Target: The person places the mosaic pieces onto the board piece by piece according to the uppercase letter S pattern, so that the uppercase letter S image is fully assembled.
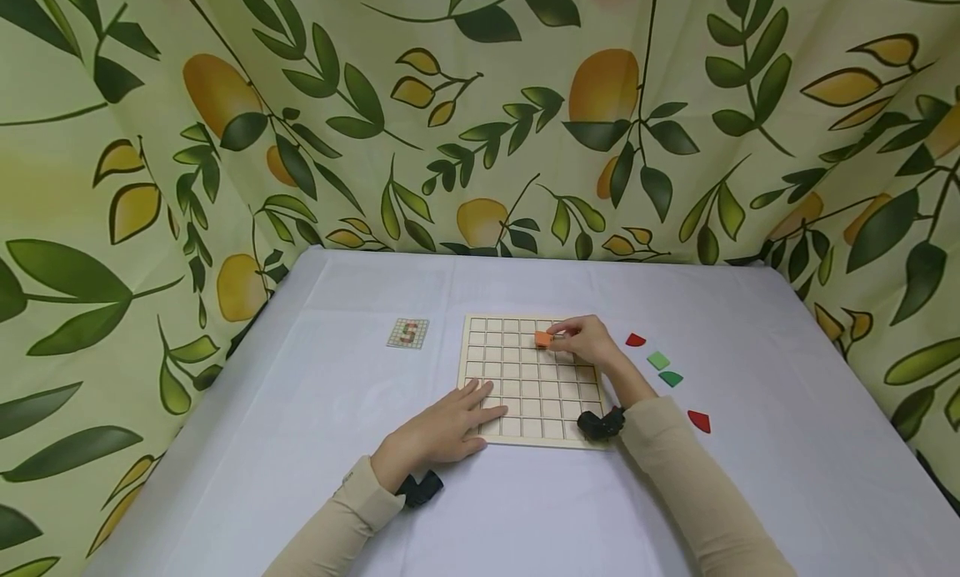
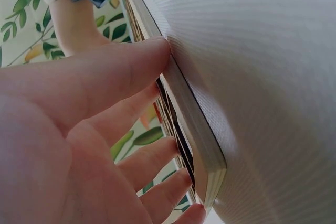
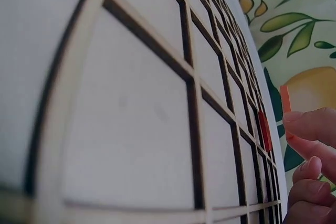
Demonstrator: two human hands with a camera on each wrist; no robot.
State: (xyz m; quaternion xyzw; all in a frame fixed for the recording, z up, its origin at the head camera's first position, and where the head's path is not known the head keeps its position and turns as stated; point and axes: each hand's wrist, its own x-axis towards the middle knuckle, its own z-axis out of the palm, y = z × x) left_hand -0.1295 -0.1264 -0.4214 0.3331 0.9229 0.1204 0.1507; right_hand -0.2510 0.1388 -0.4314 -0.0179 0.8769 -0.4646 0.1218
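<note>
My right hand (image 1: 588, 341) pinches an orange square tile (image 1: 543, 339) between thumb and fingertips, over the upper part of the wooden grid board (image 1: 530, 388). In the right wrist view this tile (image 3: 285, 99) stands out from the fingertips, above the board's surface. A red piece (image 3: 264, 131) shows among the far grid cells there. My left hand (image 1: 448, 423) lies with spread fingers on the board's front left corner. From the left wrist view, the thumb (image 2: 152, 51) is against the board's side edge (image 2: 202, 140) and the other fingertips reach its top face.
Left of the board lies a small pattern card (image 1: 408, 333) with a gridded figure. To the right are loose tiles: a red one (image 1: 636, 340), a light green square (image 1: 658, 360), a dark green one (image 1: 671, 378) and another red one (image 1: 699, 421). A white cloth (image 1: 300, 444) covers the table.
</note>
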